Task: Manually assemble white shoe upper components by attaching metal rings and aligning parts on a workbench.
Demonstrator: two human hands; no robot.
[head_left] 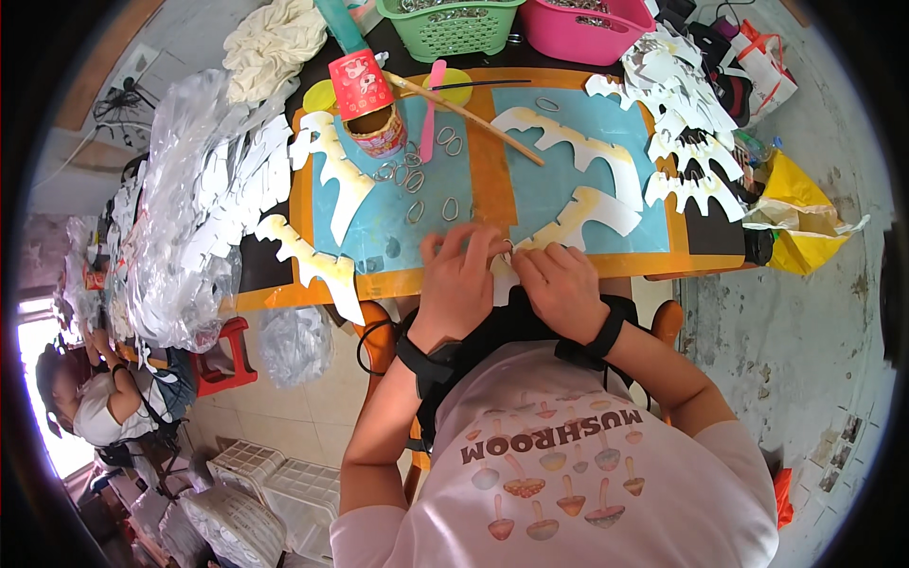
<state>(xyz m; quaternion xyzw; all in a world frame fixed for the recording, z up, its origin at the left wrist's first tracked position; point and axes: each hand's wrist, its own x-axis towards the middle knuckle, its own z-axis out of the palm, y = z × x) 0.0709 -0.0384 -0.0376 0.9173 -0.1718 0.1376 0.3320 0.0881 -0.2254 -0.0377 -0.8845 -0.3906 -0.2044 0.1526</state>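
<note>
At the table's near edge my left hand [458,284] and my right hand [561,292] are close together, fingers bent and pinched. Between their fingertips a small metal ring [510,247] shows, partly hidden. A white cut-out piece [505,282] hangs below it between the hands. Just beyond my right fingers lies a notched white piece with a yellowish edge [589,214]; whether it joins the one between my hands, I cannot tell. Several loose oval metal rings [415,181] lie on the blue mat [431,248], ahead of my left hand.
More notched pieces [341,180] lie on the mat, with heaps [677,85] at both sides. A patterned cup [377,133], red cup [360,83], wooden stick [473,121] and pink strip [429,128] stand or lie farther back. Green [453,26] and pink baskets [582,33] hold metal parts. Another person [118,398] sits left.
</note>
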